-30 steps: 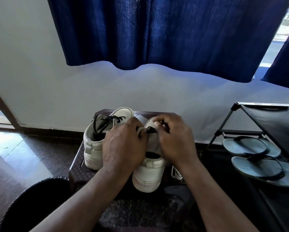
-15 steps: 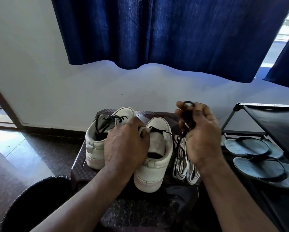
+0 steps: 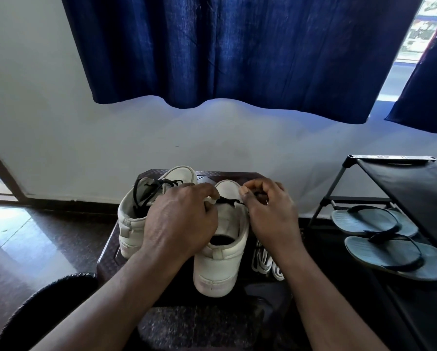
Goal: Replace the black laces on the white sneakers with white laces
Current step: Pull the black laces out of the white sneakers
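Two white sneakers (image 3: 220, 264) stand on the table (image 3: 106, 257); left hand (image 3: 179, 224) grips the nearer one's upper, right hand (image 3: 268, 214) pinches its black lace (image 3: 227, 200).

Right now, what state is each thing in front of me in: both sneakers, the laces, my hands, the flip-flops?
Left-side sneaker: laced in black, loosened.
Right-side sneaker: almost unlaced, one strand across its front eyelets.
Black lace: runs from those eyelets to the right hand.
White laces: bundled, lying beside the right-side sneaker.
Left hand: grips the right-side sneaker.
Right hand: pinches the black lace.
Flip-flops: flat on the rack shelf.
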Demonstrator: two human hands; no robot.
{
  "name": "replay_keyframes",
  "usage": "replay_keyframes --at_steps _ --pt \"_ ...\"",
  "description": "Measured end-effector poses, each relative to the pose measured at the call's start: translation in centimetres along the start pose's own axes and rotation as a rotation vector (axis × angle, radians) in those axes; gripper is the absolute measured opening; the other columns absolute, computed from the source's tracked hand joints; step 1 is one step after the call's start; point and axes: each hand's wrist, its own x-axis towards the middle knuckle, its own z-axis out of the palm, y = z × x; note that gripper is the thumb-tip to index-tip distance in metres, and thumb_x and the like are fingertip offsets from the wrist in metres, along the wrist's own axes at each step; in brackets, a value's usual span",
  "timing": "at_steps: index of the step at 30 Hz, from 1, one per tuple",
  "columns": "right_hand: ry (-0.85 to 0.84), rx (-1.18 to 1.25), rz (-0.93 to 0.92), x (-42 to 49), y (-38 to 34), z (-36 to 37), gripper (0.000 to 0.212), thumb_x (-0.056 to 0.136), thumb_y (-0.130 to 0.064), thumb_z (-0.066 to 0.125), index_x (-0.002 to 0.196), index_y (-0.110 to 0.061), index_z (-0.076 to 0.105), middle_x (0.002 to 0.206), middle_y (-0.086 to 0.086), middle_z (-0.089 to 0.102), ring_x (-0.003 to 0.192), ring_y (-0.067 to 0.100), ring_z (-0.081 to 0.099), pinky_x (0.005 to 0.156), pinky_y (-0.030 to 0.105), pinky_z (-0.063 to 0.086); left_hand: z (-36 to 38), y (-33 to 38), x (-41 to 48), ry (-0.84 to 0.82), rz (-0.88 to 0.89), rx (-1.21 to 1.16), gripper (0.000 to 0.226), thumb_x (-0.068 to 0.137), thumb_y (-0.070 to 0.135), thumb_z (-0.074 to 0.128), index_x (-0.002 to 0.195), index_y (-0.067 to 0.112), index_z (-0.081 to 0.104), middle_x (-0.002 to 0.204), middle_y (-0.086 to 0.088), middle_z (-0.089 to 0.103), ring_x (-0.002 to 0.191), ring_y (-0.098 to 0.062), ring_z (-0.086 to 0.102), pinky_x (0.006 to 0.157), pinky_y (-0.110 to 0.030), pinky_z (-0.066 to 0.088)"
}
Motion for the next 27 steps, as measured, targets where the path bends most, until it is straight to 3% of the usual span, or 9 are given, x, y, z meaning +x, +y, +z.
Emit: replay_keyframes --at_steps 2,4,6,9,12,18,24,27 --pt "-0.005 -0.003 -0.030 -0.4 -0.3 -0.3 0.009 0.089 -0.038 0.077 0.091 -0.031 0.073 0.102 -0.014 0.061 0.089 -0.005 0.061 0.074 0.003 0.042 -0.4 0.3 0.1 -0.017 0.006 0.037 0.033 0.084 0.034 0.053 0.107 0.041 0.075 0.104 0.007 0.075 0.092 -0.022 0.068 0.074 -0.033 0.055" --pt "-0.017 0.000 -0.076 -0.7 -0.5 -0.8 0.012 0.086 -0.042 0.079 0.088 -0.032 0.073 0.102 -0.015 0.061 0.091 -0.005 0.061 0.073 0.003 0.041 -0.5 0.8 0.1 -0.032 0.017 0.088 0.032 0.083 0.034 0.055 0.106 0.041 0.076 0.103 0.006 0.073 0.092 -0.023 0.067 0.072 -0.032 0.053" --pt "-0.066 -0.007 -0.131 -0.9 -0.4 -0.9 0.014 0.085 -0.044 0.080 0.087 -0.031 0.074 0.100 -0.015 0.064 0.095 0.001 0.063 0.080 0.014 0.046 -0.3 1.0 0.5 -0.047 0.039 0.105 0.034 0.082 0.033 0.056 0.108 0.042 0.075 0.104 0.009 0.066 0.098 -0.022 0.064 0.073 -0.033 0.052" --pt "-0.111 -0.062 -0.135 -1.4 -0.2 -0.4 0.020 0.079 -0.047 0.075 0.090 -0.031 0.071 0.096 -0.013 0.066 0.092 0.007 0.064 0.082 0.030 0.053 0.0 1.2 1.6 -0.139 0.082 0.098 0.039 0.080 0.034 0.053 0.113 0.042 0.073 0.115 0.011 0.064 0.113 -0.020 0.058 0.088 -0.039 0.053" --pt "-0.108 -0.098 -0.093 -2.0 -0.6 -0.1 0.025 0.072 -0.039 0.063 0.096 -0.032 0.062 0.094 -0.012 0.064 0.086 0.007 0.061 0.080 0.031 0.053 0.3 1.5 2.3 -0.263 0.068 0.092 0.040 0.078 0.037 0.049 0.108 0.039 0.076 0.117 0.009 0.069 0.115 -0.022 0.060 0.093 -0.040 0.053" --pt "-0.106 -0.078 -0.071 -2.3 -0.7 0.2 0.026 0.080 -0.016 0.069 0.102 -0.028 0.061 0.090 -0.012 0.067 0.082 0.005 0.063 0.075 0.025 0.049 1.3 1.3 2.3 -0.216 0.083 0.130 0.017 0.088 0.030 0.061 0.099 0.036 0.072 0.109 0.009 0.065 0.108 -0.022 0.060 0.082 -0.037 0.053" --pt "-0.064 -0.051 -0.068 -2.2 -0.4 0.2 0.024 0.081 -0.016 0.072 0.099 -0.030 0.065 0.083 -0.016 0.069 0.076 0.003 0.064 0.074 0.026 0.053 1.2 1.6 2.1 -0.181 0.074 0.113 0.005 0.091 0.030 0.058 0.088 0.034 0.058 0.107 0.010 0.062 0.107 -0.021 0.056 0.072 -0.032 0.037" --pt "-0.014 -0.020 -0.012 -2.0 -0.3 0.1 0.021 0.080 -0.016 0.072 0.093 -0.031 0.067 0.079 -0.018 0.070 0.074 0.000 0.063 0.069 0.018 0.048 1.3 1.6 1.9 -0.119 0.066 0.080 0.009 0.089 0.026 0.056 0.086 0.032 0.050 0.103 0.006 0.066 0.098 -0.026 0.060 0.068 -0.034 0.037"
